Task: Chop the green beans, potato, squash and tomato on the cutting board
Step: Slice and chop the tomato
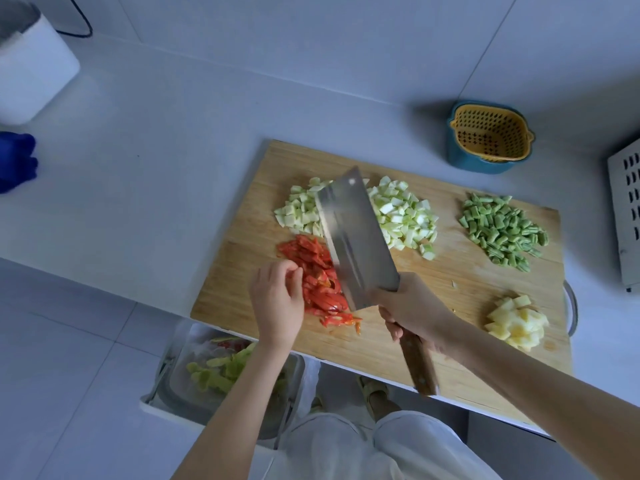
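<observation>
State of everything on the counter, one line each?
tomato, cut into strips
squash, diced, piled
green beans, chopped short
potato, diced
cleaver, gripped by right hand, blade over tomato
left hand, fingers curled at tomato strips
yellow strainer, empty, nested in blue bowl

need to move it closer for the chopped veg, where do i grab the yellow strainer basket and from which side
Take the yellow strainer basket by the two small tabs on its rim, left and right, coming down from above. It sits upright, nested in the blue bowl, so its outer walls are covered; only rim and tabs offer a grip.
</observation>
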Demonstrator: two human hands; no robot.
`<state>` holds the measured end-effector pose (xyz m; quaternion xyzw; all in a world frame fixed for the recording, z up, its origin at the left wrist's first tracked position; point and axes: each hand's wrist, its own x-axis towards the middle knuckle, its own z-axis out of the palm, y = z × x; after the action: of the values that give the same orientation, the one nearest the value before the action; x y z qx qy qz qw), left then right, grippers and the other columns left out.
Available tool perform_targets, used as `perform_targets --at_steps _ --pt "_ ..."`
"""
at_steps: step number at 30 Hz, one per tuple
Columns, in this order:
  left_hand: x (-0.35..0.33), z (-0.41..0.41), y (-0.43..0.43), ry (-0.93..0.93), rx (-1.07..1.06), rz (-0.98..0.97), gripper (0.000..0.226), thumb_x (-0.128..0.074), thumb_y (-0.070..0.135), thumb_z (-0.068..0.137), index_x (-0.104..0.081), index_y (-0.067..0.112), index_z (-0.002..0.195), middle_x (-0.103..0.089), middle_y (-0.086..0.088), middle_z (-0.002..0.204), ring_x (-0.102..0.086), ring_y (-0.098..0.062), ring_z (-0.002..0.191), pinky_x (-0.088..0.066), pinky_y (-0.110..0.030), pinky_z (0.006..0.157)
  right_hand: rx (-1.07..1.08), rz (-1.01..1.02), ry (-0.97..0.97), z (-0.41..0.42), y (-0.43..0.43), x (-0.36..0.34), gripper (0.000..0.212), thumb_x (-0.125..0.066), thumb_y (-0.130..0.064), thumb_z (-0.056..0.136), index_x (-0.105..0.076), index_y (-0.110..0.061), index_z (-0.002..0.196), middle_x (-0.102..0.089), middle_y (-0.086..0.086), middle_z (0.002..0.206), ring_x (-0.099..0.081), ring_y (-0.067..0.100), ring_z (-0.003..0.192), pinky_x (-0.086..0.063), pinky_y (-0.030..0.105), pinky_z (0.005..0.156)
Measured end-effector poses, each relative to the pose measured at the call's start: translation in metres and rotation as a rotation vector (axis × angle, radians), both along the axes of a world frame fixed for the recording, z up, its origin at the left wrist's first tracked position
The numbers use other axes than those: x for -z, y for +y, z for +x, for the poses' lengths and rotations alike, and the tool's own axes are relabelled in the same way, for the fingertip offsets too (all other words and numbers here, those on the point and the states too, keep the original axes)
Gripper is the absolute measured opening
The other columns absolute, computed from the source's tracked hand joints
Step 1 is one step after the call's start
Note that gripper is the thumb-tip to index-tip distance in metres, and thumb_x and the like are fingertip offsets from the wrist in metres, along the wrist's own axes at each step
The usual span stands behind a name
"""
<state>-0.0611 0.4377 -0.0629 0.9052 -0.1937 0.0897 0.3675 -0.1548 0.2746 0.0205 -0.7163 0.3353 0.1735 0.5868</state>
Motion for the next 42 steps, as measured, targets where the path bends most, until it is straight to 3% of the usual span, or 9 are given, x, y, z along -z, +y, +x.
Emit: perform_targets --at_steps 4,9,12,15,18,22,31,36,42 --pt "-0.012 0.029 0.020 0.031 -0.104 -0.060 0.007 -0.064 0.008 0.087 -0.065 0.001 0.087 -0.066 -0.010 0.081 -0.059 -0.027 0.076 -0.048 -0.041 0.072 -0.352 -0.631 -0.120 -0.021 -0.006 -0.004 0.008 -0.054 -0.010 0.081 -0.051 -0.017 0.078 -0.053 -0.009 0.057 -0.051 0.011 0.050 -0.030 0.020 0.044" --pt "-0.023 0.073 0.058 0.080 -0.348 -0.137 0.015 -0.056 0.006 0.090 -0.065 -0.006 0.092 -0.063 -0.025 0.089 -0.058 -0.038 0.081 -0.042 -0.038 0.075 -0.448 -0.912 -0.349 -0.038 -0.008 -0.007 0.030 -0.070 -0.003 0.062 -0.054 -0.018 0.082 -0.062 -0.003 0.060 -0.057 0.020 0.050 -0.037 0.024 0.043" --pt "-0.043 0.080 0.063 0.173 -0.285 -0.216 0.019 -0.055 0.019 0.092 -0.064 0.002 0.092 -0.062 -0.014 0.090 -0.056 -0.029 0.084 -0.041 -0.031 0.075 -0.531 -1.030 -0.409 -0.036 -0.005 -0.006 0.033 -0.075 0.000 0.051 -0.057 -0.014 0.076 -0.057 -0.002 0.051 -0.051 0.020 0.042 -0.033 0.026 0.039" --pt "-0.067 0.056 0.041 0.171 0.181 -0.095 0.031 -0.055 0.047 0.085 -0.063 0.022 0.100 -0.061 0.007 0.097 -0.055 -0.009 0.091 -0.041 -0.026 0.083 -0.559 -1.063 -0.436 -0.032 -0.003 -0.003 0.035 -0.074 0.001 0.049 -0.055 -0.014 0.073 -0.053 -0.004 0.049 -0.047 0.018 0.040 -0.029 0.023 0.039" --pt "-0.064 0.026 0.009 0.095 0.515 0.292 0.068 -0.047 0.071 0.075 -0.049 0.032 0.130 -0.050 0.004 0.129 -0.043 -0.016 0.120 -0.030 -0.039 0.102 -0.558 -1.069 -0.455 -0.030 -0.002 -0.003 0.035 -0.074 0.001 0.048 -0.056 -0.014 0.073 -0.053 -0.004 0.049 -0.047 0.018 0.039 -0.030 0.024 0.037" --pt "-0.038 0.029 -0.006 0.143 0.428 0.485 0.085 -0.047 0.076 0.072 -0.030 0.032 0.142 -0.033 -0.002 0.144 -0.028 -0.023 0.132 -0.020 -0.043 0.106 -0.552 -1.086 -0.453 -0.033 -0.004 -0.006 0.033 -0.072 0.002 0.048 -0.055 -0.014 0.072 -0.053 -0.005 0.049 -0.047 0.018 0.039 -0.032 0.025 0.036" --pt "-0.016 0.056 -0.004 0.164 0.094 0.491 0.050 -0.051 0.055 0.086 -0.052 0.023 0.124 -0.055 -0.007 0.124 -0.046 -0.029 0.117 -0.031 -0.043 0.099 -0.460 -1.125 -0.328 -0.056 -0.008 -0.004 0.031 -0.074 0.002 0.049 -0.056 -0.015 0.068 -0.053 -0.004 0.048 -0.047 0.020 0.040 -0.037 0.025 0.036" --pt "-0.032 0.027 -0.030 0.106 0.460 0.399 0.072 -0.037 0.077 0.075 -0.051 0.028 0.125 -0.053 0.000 0.126 -0.044 -0.023 0.119 -0.027 -0.041 0.100 -0.464 -1.150 -0.312 -0.061 0.004 -0.008 0.031 -0.073 0.001 0.049 -0.056 -0.015 0.069 -0.052 -0.004 0.048 -0.046 0.020 0.039 -0.033 0.025 0.036" --pt "-0.020 0.043 -0.023 0.068 0.395 0.498 0.041 -0.059 0.047 0.085 -0.054 0.028 0.120 -0.052 0.000 0.123 -0.043 -0.023 0.117 -0.028 -0.038 0.096 -0.418 -1.157 -0.294 -0.073 0.005 -0.006 0.031 -0.075 0.000 0.047 -0.055 -0.014 0.066 -0.052 -0.004 0.046 -0.046 0.021 0.036 -0.034 0.024 0.034"
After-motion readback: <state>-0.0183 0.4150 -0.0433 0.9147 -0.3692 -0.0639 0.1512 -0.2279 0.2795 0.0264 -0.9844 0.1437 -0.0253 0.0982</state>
